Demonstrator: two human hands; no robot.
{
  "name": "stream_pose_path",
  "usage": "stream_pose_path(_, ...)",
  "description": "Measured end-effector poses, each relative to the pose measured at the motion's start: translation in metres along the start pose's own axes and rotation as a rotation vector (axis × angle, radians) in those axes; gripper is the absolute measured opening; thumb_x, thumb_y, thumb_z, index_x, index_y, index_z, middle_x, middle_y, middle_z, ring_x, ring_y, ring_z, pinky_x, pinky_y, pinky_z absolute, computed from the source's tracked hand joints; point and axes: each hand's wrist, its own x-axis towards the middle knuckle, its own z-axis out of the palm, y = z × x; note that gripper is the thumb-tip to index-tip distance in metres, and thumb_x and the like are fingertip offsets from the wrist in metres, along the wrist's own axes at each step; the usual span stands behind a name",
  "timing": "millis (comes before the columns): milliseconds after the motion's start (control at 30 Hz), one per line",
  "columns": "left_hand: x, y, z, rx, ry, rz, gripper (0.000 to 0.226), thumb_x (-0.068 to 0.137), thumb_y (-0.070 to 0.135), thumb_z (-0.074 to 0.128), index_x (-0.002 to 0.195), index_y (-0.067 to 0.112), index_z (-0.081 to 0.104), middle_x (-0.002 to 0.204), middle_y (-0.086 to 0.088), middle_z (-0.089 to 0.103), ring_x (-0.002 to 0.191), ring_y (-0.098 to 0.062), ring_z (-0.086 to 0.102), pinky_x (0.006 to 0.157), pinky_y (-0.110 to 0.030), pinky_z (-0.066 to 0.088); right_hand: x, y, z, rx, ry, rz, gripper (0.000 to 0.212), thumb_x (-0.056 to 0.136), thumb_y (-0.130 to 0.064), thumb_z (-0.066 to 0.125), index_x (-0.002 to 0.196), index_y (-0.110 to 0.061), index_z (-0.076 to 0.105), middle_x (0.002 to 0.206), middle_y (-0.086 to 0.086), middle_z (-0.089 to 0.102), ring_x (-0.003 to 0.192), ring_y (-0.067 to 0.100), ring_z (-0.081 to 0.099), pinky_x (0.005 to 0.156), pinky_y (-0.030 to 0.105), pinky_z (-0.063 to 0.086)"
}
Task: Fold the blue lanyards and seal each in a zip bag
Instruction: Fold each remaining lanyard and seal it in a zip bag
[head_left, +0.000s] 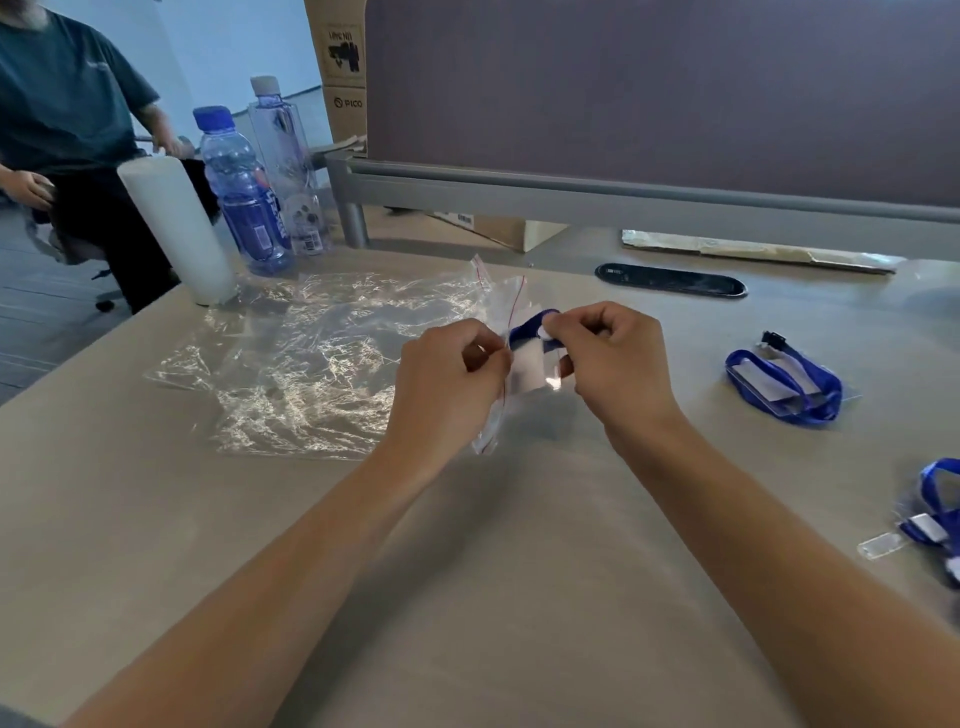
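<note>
a folded blue lanyard (532, 325) with a clear badge sleeve sits at the mouth of a small zip bag (501, 364) held above the middle of the table (467, 597). the bag is clear with a thin red line along its seal; it hangs tilted, its lower corner near the left wrist. the left hand (449, 371) pinches the bag's edge with curled fingers. the right hand (608, 353) pinches the lanyard's blue loop between thumb and forefinger, the other fingers curled in. how far the lanyard is inside the bag cannot be told.

on the right of the table lies a second lanyard (784, 384), coiled with a clear sleeve and a black clip. a third lanyard (935, 514) lies at the right edge, partly cut off by the frame. both are well apart from the hands.

left of the hands a large crumpled clear plastic sheet (311, 358) lies flat on the table. at the far left corner stand a white roll (176, 228), a blue-capped bottle (241, 192) with a blue label, and a clear bottle (285, 166) with a white cap. a black oval cable slot (670, 280) sits in the table on the far side, below a grey partition (649, 93). a cardboard box (343, 73) behind it reads "pico". a seated person in a teal shirt (57, 88) is at far left.
</note>
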Motion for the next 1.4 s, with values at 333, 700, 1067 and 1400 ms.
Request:
stream_pose_path(333,-0.002,-0.004,0.004,-0.009,0.010,0.033,0.008,0.089,0.018,0.069,0.082,0.020,0.072,0.061,0.006,0.072,0.061,-0.006,0.069,0.069,-0.027,0.056,-0.011,0.012,0.008,0.002,-0.327,0.151,0.019,0.097,-0.019,0.066,0.090,-0.009,0.080,0.090,0.013,0.078,0.070,0.022,0.076,0.061,0.036,0.059)
stream_pose_path(700,-0.003,-0.002,0.002,-0.123,0.014,-0.044,0.010,0.089,0.015,0.070,0.079,0.018,0.071,0.059,0.004,0.071,0.053,-0.006,0.069,0.059,-0.018,0.052,-0.046,-0.003,-0.021,-0.248,-0.529,0.244,0.029,0.099,-0.039,0.064,0.103,-0.011,0.070,0.079,0.011,0.079,0.054,0.021,0.072,0.047,0.024,0.048)
stream_pose_path(1067,0.026,-0.016,-0.002,0.089,-0.050,0.068,0.019,0.096,0.025,0.058,0.099,0.017,0.075,0.103,0.003,0.073,0.100,-0.019,0.064,0.091,-0.038,0.053,-0.069,0.009,-0.033,-0.134,-0.443,0.228,0.008,0.096,-0.004,0.066,0.096,0.002,0.072,0.089,0.021,0.078,0.061,0.025,0.074,0.051,0.031,0.059)
stream_pose_path(1400,0.057,0.018,0.047,0.149,-0.403,-0.020,0.021,0.096,0.013,0.054,0.096,0.001,0.072,0.100,-0.011,0.072,0.095,-0.026,0.067,0.087,-0.038,0.054,-0.080,0.031,-0.086,-0.206,-0.260,0.187,0.004,0.092,0.000,0.069,0.089,0.001,0.070,0.083,0.025,0.073,0.057,0.025,0.069,0.050,0.031,0.047)
